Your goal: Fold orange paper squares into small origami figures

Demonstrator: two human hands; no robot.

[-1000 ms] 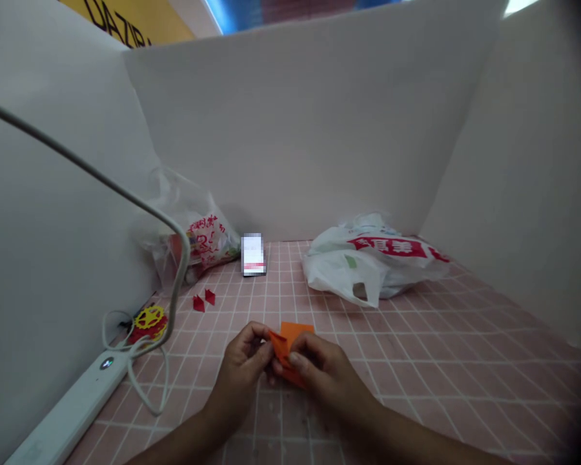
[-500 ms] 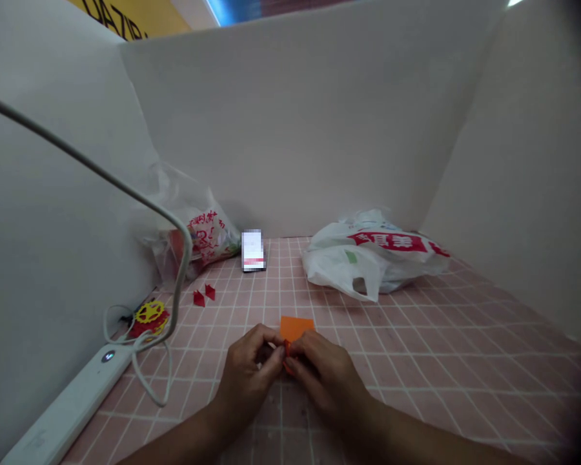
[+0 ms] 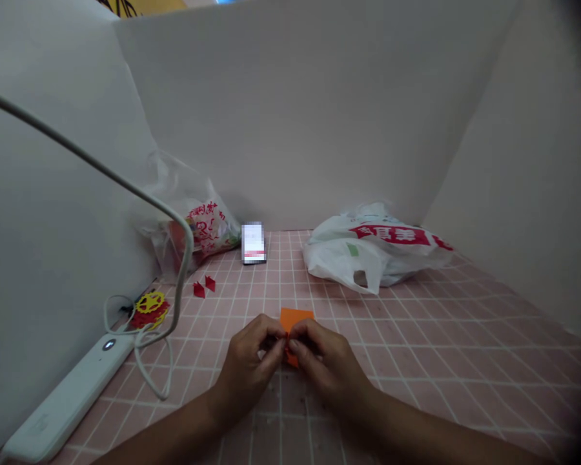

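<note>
A small folded piece of orange paper [image 3: 290, 356] is pinched between the fingertips of both my hands, low over the pink gridded mat [image 3: 416, 349]. My left hand [image 3: 249, 368] grips it from the left with fingers curled. From the right, my right hand [image 3: 326, 368] presses thumb and forefinger on it. Most of the folded piece is hidden by my fingers. A flat orange sheet [image 3: 296, 318] lies on the mat just beyond my fingertips.
A white power strip [image 3: 62, 403] with looped cable lies at left, beside yellow and red paper cut-outs [image 3: 149, 309]. Two small red folded pieces [image 3: 204, 286] sit farther back. A clear printed bag [image 3: 193, 223], a small card [image 3: 253, 243] and a white plastic bag [image 3: 372, 252] stand against white partition walls.
The folded orange piece was held open and more visible; my fingers have closed together over it and pressed it smaller. The view has tilted slightly downward.
</note>
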